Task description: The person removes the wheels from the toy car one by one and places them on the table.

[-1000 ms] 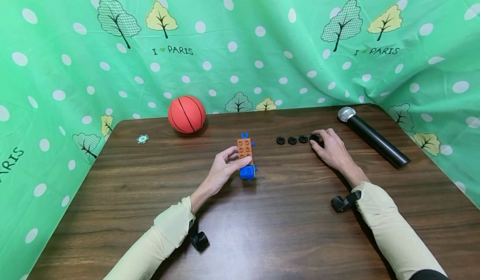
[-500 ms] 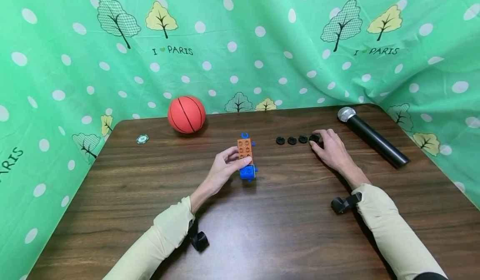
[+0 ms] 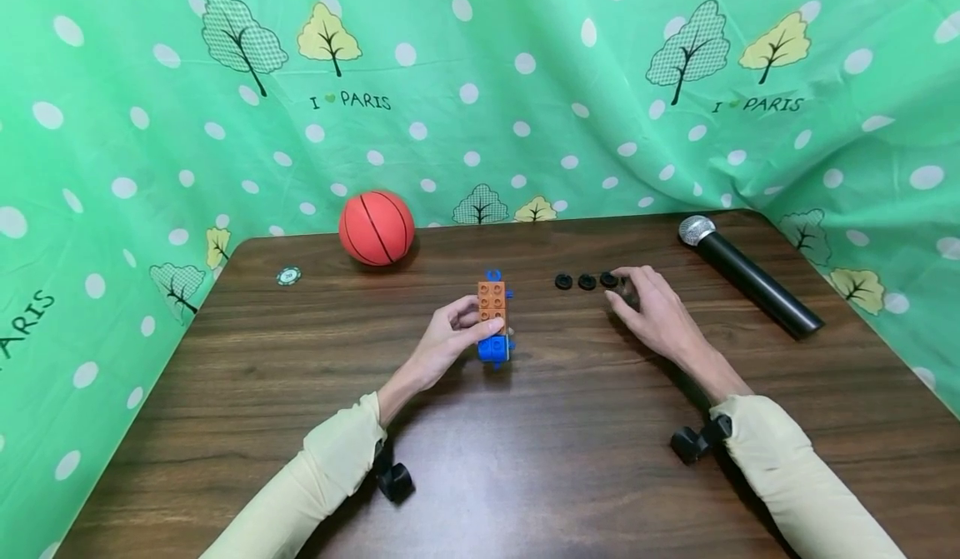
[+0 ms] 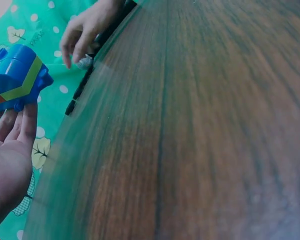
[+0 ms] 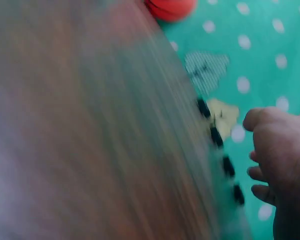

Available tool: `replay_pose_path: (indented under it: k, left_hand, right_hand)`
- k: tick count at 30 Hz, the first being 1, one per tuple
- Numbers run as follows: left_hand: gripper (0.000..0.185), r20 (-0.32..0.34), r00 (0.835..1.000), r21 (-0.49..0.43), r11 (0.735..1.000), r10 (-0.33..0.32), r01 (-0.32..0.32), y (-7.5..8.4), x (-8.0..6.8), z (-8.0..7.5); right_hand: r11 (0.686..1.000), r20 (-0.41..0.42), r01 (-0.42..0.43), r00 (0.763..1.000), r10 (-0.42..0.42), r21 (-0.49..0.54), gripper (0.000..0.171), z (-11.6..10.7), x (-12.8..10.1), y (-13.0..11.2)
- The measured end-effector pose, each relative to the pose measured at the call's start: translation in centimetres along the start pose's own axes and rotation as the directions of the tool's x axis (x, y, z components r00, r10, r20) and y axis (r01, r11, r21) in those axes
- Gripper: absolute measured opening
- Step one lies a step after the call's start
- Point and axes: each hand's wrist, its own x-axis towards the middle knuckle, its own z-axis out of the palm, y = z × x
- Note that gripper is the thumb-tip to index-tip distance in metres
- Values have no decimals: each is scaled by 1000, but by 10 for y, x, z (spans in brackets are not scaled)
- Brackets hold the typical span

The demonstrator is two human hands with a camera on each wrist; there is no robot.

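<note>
My left hand (image 3: 478, 319) grips a brick stack (image 3: 492, 296), orange on top and blue below, standing mid-table. The left wrist view shows the stack's blue end (image 4: 15, 75) above the left hand's fingers (image 4: 17, 127). My right hand (image 3: 624, 292) hovers, fingers curled, at the right end of a row of small black wheels (image 3: 587, 281). Three wheels lie in plain sight. A fourth one (image 5: 238, 194) sits right at the fingertips (image 5: 260, 190). Blur hides whether it is pinched.
A red ball (image 3: 377, 227) rests at the table's back edge and a small chip (image 3: 288, 276) lies far left. A black microphone (image 3: 750, 280) lies diagonally at the right. Green spotted cloth (image 3: 480, 84) hangs behind and beside the wooden table (image 3: 525, 459).
My right hand has slid a little left and toward me, from over the rightmost wheel. The left hand and brick stack stay put.
</note>
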Motion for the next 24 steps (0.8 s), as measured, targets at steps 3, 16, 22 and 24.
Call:
replay_pose_path:
  k: [3, 16, 22, 24]
  left_hand:
    - [37, 48, 999, -16, 1000, 1, 0, 0, 0, 1]
    - [42, 202, 971, 49, 992, -125, 117, 5, -2, 4]
    - [48, 311, 934, 108, 983, -177, 150, 8, -3, 2]
    - [51, 338, 920, 137, 978, -197, 159, 9, -3, 2]
  right_hand:
    - [992, -37, 112, 993, -110, 49, 30, 3, -1, -19]
    - [891, -71, 403, 915, -397, 210, 53, 15, -10, -81]
    - [840, -40, 448, 888, -459, 305, 56, 20, -13, -92]
    - [828, -34, 458, 880, -474, 322, 53, 21, -15, -95]
